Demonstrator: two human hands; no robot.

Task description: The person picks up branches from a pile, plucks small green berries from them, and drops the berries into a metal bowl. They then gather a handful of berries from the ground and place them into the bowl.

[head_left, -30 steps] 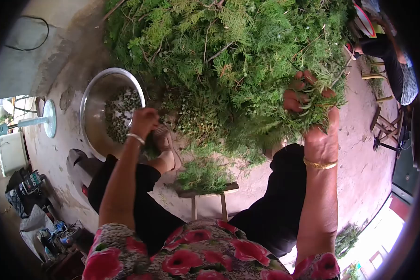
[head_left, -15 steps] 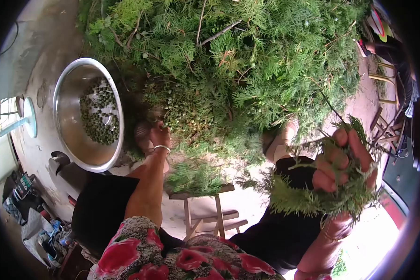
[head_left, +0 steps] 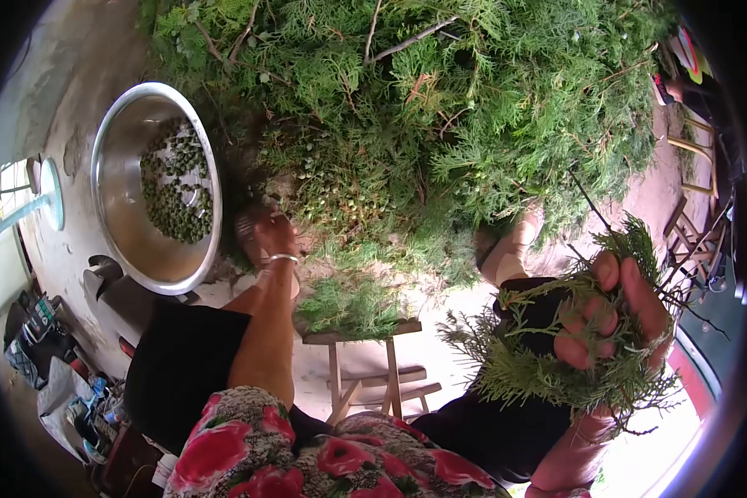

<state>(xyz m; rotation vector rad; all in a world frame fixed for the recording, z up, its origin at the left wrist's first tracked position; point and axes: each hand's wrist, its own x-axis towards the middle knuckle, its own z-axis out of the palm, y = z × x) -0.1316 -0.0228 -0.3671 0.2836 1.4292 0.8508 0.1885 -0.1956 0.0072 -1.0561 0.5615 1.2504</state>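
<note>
Green branches [head_left: 440, 108] crowd the far floor, steel bowl [head_left: 153, 187] at left; my right hand [head_left: 610, 311] has its fingers clamped on sprigs [head_left: 548, 373], while my left hand's [head_left: 274, 236] fingers are hidden.

This is an outdoor yard of a home, used as a work spot. A bare concrete floor [head_left: 83, 124] lies under a great heap of cut green branches [head_left: 440, 108], beyond both hands. A steel basin [head_left: 153, 187] of small green cones sits on the ground, left of the left hand [head_left: 274, 236]. Wooden stools [head_left: 365, 365] stand about, and household clutter [head_left: 66, 390] lines the left edge.
</note>
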